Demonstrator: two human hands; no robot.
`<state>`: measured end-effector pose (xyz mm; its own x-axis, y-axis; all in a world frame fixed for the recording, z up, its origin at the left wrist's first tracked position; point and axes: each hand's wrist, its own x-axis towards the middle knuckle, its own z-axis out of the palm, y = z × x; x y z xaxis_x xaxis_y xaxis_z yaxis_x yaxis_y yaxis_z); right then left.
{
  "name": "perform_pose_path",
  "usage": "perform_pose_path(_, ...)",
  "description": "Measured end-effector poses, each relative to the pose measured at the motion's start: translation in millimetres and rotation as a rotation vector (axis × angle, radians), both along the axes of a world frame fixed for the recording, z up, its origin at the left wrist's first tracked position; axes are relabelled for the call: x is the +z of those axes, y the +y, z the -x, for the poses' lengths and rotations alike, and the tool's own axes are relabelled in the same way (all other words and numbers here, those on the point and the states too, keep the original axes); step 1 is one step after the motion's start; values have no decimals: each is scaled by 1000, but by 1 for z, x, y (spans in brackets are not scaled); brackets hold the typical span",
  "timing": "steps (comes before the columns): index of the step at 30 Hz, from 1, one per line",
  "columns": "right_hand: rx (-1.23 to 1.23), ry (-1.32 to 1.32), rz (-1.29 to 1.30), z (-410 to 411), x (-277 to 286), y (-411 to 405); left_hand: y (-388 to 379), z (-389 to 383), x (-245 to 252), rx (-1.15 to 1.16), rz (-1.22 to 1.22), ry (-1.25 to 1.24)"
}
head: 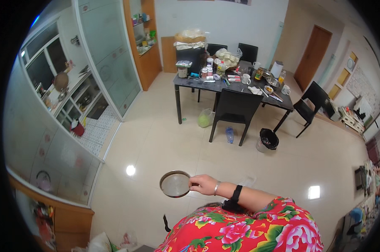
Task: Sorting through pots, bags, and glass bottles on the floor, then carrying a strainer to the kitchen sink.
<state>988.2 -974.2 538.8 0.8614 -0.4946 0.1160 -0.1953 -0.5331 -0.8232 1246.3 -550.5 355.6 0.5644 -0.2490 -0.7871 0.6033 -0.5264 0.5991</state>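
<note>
My right hand (203, 184) is closed on the right rim of a shallow round metal pan (175, 184), which looks like a sieve or cake tin. The pan is held out over the tiled floor, its round face turned up towards the camera. A silver bracelet and a black strap are on my right wrist and forearm. My left hand is out of view. A red flowered garment (234, 231) covers my body at the bottom of the view.
Ahead stands a dark dining table (198, 84) crowded with bottles, mugs and bowls, with a black chair (236, 107) before it. A lined waste bin (260, 145), a plastic bottle (229, 135) and a bag (204, 119) are on the floor. Glass sliding doors (106, 47) stand left.
</note>
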Motion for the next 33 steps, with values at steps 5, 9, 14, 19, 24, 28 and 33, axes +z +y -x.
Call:
perform_pose_path(5, 85, -1, 28, -136, -1, -49, -57, -138, 21, 9, 56, -51)
perform_pose_path(9, 73, -31, 116, -230, -32, -106, -120, -222, 41, -27, 216, -77)
perform_pose_path(14, 75, -15, 100, -366, -45, -213, -267, -342, 95, -56, 290, -95)
perform_pose_path(19, 177, -39, 96, -499, -14, -292, -308, -438, 105, -138, 174, -134)
perform_pose_path(24, 222, -6, 76, -621, -5, -381, -279, -529, 17, 54, -11, -85)
perform_pose_path(28, 225, 28, 158, -719, -12, -451, -287, -590, -32, 293, -150, 43)
perform_pose_path(33, 125, 123, -48, -863, -17, -523, -347, -718, -76, 489, -101, 137)
